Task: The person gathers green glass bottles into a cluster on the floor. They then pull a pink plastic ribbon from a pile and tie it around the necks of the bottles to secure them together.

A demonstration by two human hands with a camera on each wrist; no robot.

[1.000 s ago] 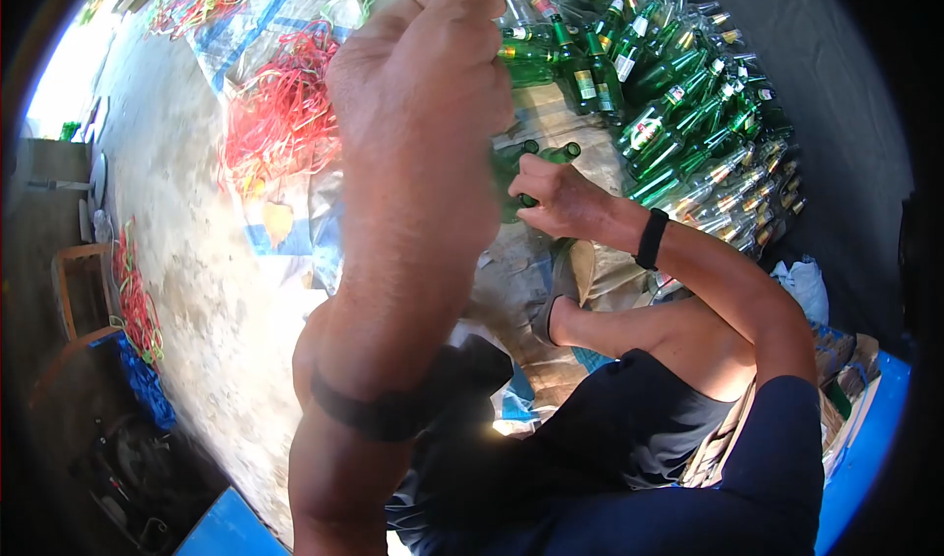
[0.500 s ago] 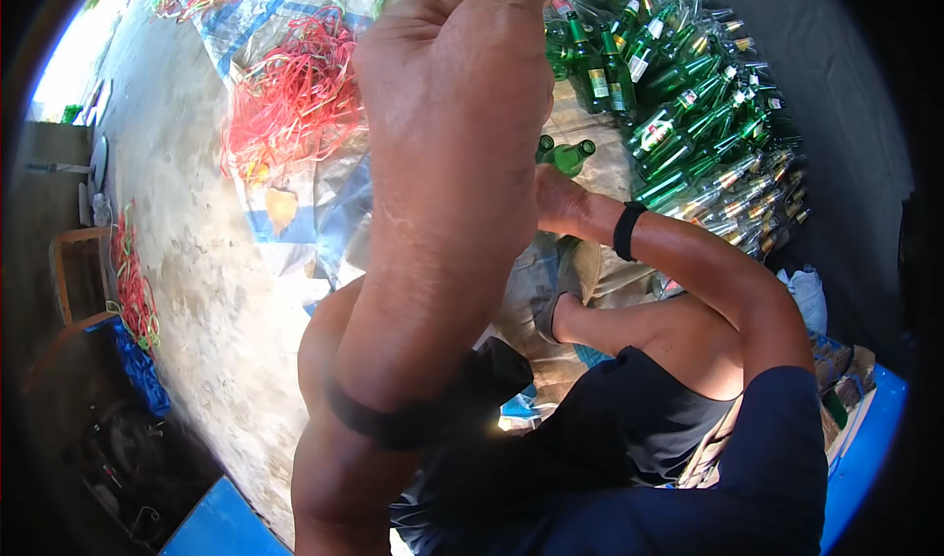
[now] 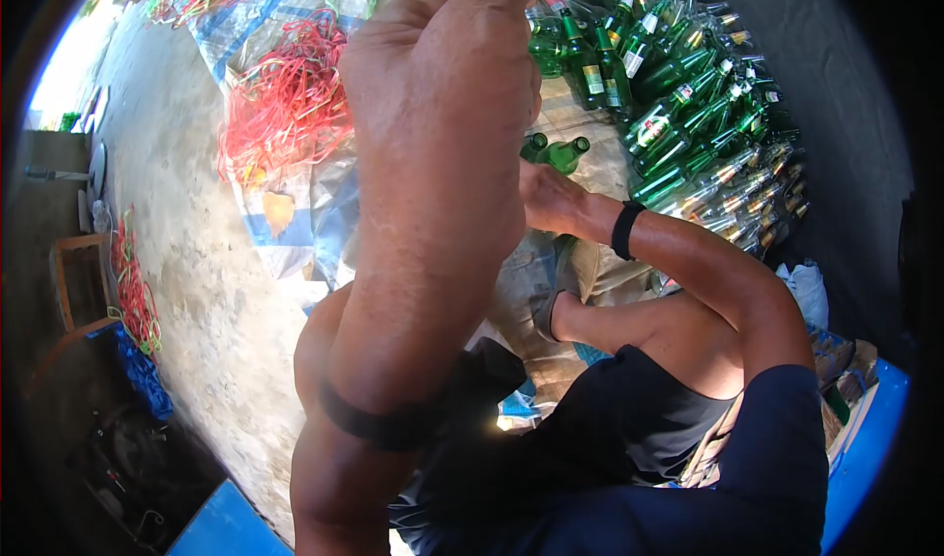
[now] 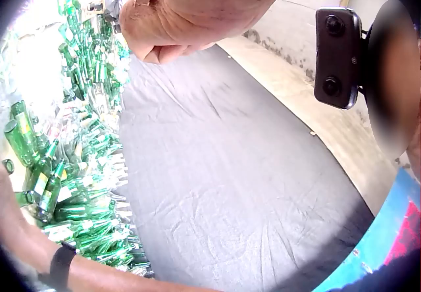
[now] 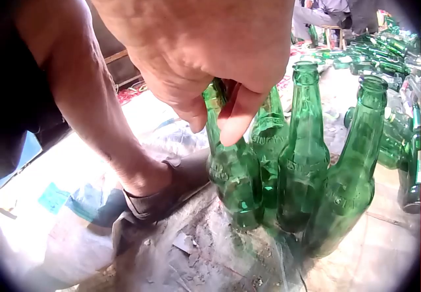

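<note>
My left hand [image 3: 442, 74] is raised close to the head camera, its fingers curled into a fist. In the left wrist view that hand [image 4: 187, 22] shows nothing in its grip. Lower down, my right hand [image 3: 556, 197] is partly hidden behind the left forearm. The right wrist view has this hand [image 5: 197, 35] gripping the neck of a green glass bottle [image 5: 237, 180] from above. Beside it stand more upright green bottles [image 5: 302, 154], close together, the rightmost one [image 5: 345, 193] tilted outward. Two bottle necks [image 3: 565, 155] show just beyond the right hand.
A big heap of green and clear bottles [image 3: 678, 94] lies at the back right, next to dark sheeting [image 3: 836, 114]. Tangled red strings [image 3: 285, 114] lie on a sheet at the left. A shoe [image 5: 164, 190] is beside the upright bottles. Another person [image 5: 329, 2] sits farther back.
The left fist has shifted slightly right. My right hand has moved left from its earlier place and is now partly covered by the left forearm. The head view has shifted a little.
</note>
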